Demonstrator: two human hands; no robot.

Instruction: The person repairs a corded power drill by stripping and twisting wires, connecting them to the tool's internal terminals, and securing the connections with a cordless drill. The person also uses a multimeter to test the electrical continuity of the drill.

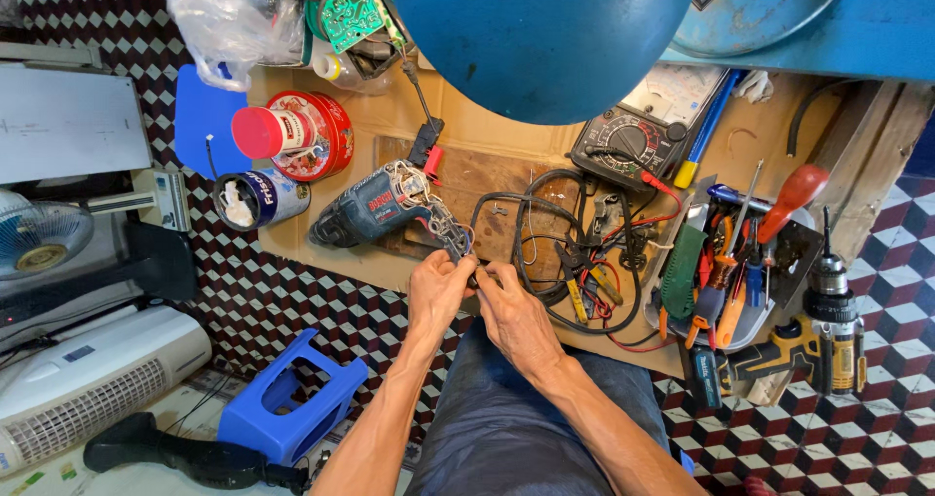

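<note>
A blue power drill (375, 207) with its handle casing open lies on a cardboard sheet (390, 116) on the floor. My left hand (435, 289) pinches the wires at the open handle end. My right hand (514, 313) grips the black power cord (531, 209) right next to it, fingertips almost touching the left hand. The cord loops away to the right over a wooden board (487, 179).
An analog multimeter (638, 135) with red and black leads, a tray of screwdrivers and pliers (726, 282), and a yellow cordless drill (828, 345) lie to the right. Tins (292, 135) stand at left. A blue stool (292, 408) and a blue metal dome (541, 28) are close by.
</note>
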